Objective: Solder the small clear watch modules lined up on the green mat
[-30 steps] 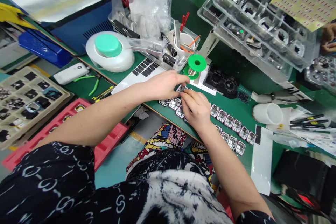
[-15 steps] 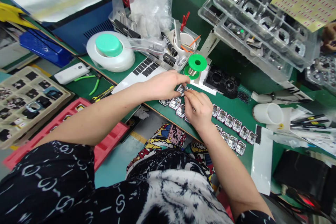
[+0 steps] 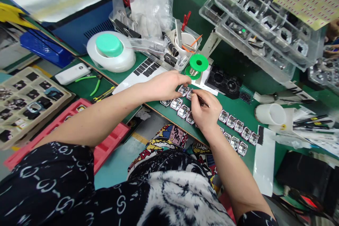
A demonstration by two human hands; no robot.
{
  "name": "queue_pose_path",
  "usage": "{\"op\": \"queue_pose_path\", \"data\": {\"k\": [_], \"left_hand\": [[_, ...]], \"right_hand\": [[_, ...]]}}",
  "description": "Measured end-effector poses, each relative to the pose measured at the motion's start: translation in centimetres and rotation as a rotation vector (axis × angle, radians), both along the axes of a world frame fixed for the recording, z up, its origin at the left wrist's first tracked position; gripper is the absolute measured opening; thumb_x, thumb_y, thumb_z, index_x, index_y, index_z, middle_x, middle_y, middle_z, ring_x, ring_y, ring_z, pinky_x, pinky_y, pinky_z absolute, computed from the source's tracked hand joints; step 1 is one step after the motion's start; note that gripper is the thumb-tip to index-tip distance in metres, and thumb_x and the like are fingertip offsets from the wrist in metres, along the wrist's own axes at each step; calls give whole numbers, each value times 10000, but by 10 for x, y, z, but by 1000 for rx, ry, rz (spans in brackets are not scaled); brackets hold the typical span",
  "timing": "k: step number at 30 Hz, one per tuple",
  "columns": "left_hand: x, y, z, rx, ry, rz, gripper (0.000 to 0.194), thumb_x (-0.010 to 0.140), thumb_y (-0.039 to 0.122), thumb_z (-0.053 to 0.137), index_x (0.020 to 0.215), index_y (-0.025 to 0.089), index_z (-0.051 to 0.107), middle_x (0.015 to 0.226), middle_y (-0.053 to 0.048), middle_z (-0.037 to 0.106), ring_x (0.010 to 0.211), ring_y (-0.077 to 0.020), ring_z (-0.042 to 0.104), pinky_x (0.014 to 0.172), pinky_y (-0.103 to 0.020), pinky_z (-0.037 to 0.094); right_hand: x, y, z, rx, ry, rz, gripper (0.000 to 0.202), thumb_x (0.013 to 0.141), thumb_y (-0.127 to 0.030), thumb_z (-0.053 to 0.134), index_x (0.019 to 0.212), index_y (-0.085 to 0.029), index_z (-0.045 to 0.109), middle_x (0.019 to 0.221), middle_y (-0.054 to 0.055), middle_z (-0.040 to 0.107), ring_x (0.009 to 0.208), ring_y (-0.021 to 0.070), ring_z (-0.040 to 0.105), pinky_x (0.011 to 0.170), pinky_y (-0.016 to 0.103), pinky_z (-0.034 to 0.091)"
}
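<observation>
A watch-case-like metal part lies at the left end of the upper row on the green bench, steadied between the thumb and fingers of my left hand. My right hand is closed in a pinch around slim dark tweezers, whose back end sticks out past the knuckles. Their tip is hidden by the fingers, close to the neighbouring metal part. Similar metal parts run in two rows beneath and to the right of my right hand, which covers several of them.
Behind my hands stands a green solder spool. A white tape roll lies at left, near a red tray. Stacked clear compartment boxes rise at back right. A white cup and a white strip are right.
My right hand has shifted right, away from the part at my left fingertips, and the tweezers' back end now shows. My left hand has stayed almost where it was.
</observation>
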State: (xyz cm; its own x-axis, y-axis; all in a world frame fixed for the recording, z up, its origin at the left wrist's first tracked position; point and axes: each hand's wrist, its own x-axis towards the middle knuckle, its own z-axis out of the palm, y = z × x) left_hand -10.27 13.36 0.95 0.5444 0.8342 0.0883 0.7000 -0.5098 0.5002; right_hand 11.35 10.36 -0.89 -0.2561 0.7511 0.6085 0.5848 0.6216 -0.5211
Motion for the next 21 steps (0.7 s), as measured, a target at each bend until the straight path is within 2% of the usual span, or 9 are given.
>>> {"op": "queue_pose_path", "data": {"k": [5,8,11,15,18,21], "left_hand": [[3,0,1,4,8,8,449,854,237,665,1301,238,619,1148,-48,720,1077,-252,622,913,-364,459],[3,-3,5,3,-66,18,450,858,235,676,1305,237,625,1196,-48,711,1084,-234,629,933,-353,464],[-5,-17,14,5,-143,88,423,874,229,685,1293,222,637,1169,-46,710,971,-191,634,888,-322,470],[-26,-48,22,-29,-181,178,445,886,235,703,1322,264,620,1202,-17,708,853,-158,565,829,-301,469],[-38,-68,19,-76,-191,195,499,880,250,722,1361,293,597,1255,-8,702,877,-168,545,838,-302,479],[-41,-77,12,-113,-205,201,503,886,256,713,1373,294,591,1285,-18,697,929,-183,566,851,-308,489]], "right_hand": [[5,-8,27,-53,60,6,155,948,-181,630,1012,-250,754,992,26,781,932,193,745,880,389,621],[10,-18,35,-79,71,30,159,942,-171,640,1016,-253,754,1006,21,781,942,192,747,874,389,627],[13,-29,32,-107,57,74,180,941,-153,643,1046,-252,749,1036,23,783,980,190,747,899,394,627],[12,-41,19,-134,33,170,208,947,-145,643,1091,-261,738,1068,21,783,997,182,746,913,397,625],[5,-45,11,-162,9,236,230,953,-154,638,1124,-277,731,1101,13,782,1007,178,745,896,397,626],[-3,-46,7,-181,-12,281,248,957,-151,634,1148,-281,725,1132,9,781,1035,175,740,912,400,615]]}}
